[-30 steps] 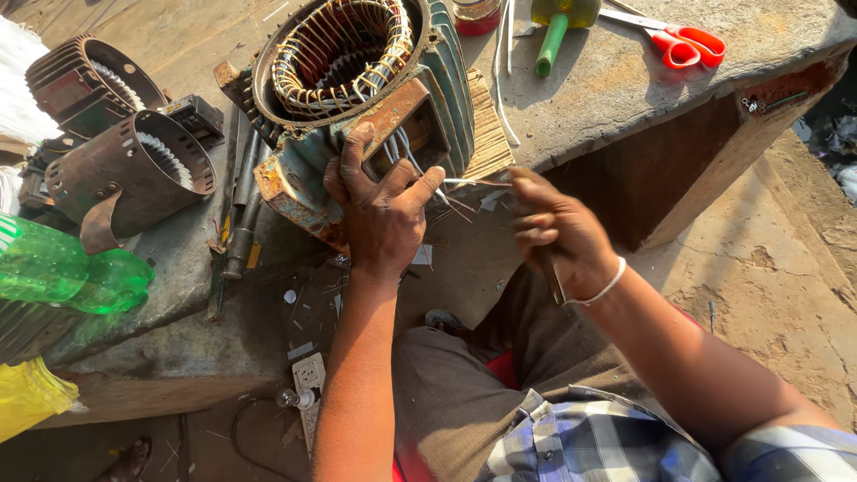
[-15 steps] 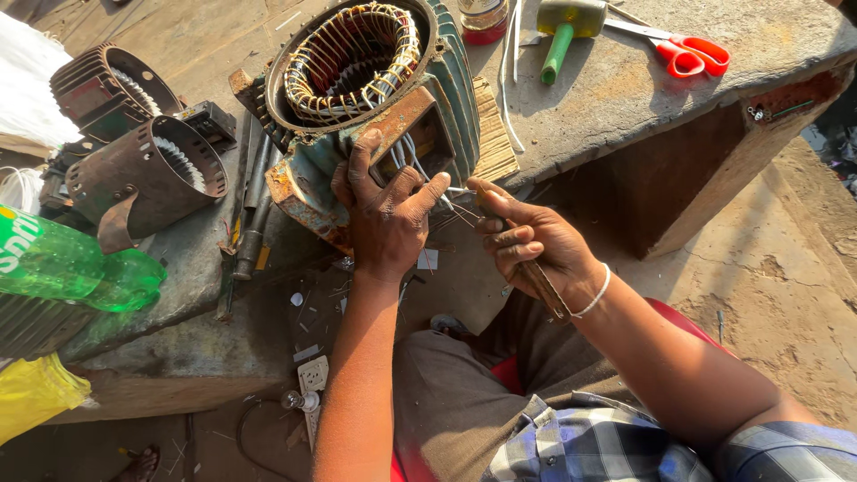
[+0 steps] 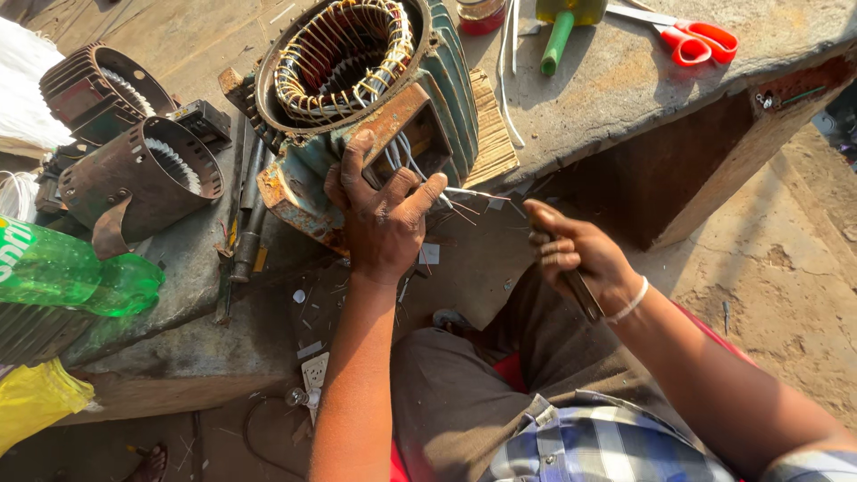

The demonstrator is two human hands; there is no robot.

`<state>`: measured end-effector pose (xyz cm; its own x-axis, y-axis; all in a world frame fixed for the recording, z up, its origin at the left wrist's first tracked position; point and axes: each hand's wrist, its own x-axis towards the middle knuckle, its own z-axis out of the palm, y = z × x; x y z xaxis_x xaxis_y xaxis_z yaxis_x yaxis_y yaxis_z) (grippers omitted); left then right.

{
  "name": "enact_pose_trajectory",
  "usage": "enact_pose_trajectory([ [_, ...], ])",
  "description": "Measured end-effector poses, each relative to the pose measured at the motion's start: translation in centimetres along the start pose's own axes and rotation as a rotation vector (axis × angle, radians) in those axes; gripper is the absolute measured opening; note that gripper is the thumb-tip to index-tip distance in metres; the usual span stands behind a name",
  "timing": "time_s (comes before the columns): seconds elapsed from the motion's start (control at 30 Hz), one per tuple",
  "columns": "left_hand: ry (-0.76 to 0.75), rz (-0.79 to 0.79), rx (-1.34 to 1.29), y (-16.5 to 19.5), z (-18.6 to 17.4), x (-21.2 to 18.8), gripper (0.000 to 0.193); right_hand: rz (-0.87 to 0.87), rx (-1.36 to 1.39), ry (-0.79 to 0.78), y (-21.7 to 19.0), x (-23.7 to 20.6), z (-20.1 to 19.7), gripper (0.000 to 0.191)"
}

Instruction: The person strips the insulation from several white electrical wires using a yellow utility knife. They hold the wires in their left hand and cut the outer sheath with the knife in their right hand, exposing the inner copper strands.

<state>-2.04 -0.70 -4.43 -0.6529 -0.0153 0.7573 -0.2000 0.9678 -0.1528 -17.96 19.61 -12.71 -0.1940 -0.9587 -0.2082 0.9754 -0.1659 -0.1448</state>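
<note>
A green electric motor stator [image 3: 375, 98] with copper windings lies tilted at the edge of a stone workbench [image 3: 616, 89]. My left hand [image 3: 379, 214] grips its rusty terminal box, fingers among the white lead wires [image 3: 406, 161]. My right hand [image 3: 571, 254] is to the right, closed around a dark slim hand tool [image 3: 585, 295], with thin wire ends [image 3: 473, 198] reaching from the motor toward it. My lap in grey trousers sits below.
Two rusty motor housings [image 3: 134, 178] stand at the left, beside a green plastic bottle [image 3: 62, 272] and a yellow bag [image 3: 31, 402]. Red-handled scissors [image 3: 696, 40] and a green-handled tool [image 3: 558, 36] lie at the back. Loose rods [image 3: 245, 232] lie on the bench.
My right hand has pulled back to the right, away from the left hand and the wires. The left hand stays on the motor; the view has shifted closer.
</note>
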Motion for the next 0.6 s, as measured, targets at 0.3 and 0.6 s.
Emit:
enact_pose_trajectory([
  [0.3, 0.017, -0.045, -0.151, 0.2, -1.4, 0.5, 0.027, -0.578, -1.181, -0.207, 2.6, -0.8, 4.6, 0.052],
  [0.6, 0.025, -0.051, -0.187, 0.2, -1.7, 0.9, 0.027, -0.511, -1.355, -0.197, 1.1, 0.5, 6.6, 0.049],
])
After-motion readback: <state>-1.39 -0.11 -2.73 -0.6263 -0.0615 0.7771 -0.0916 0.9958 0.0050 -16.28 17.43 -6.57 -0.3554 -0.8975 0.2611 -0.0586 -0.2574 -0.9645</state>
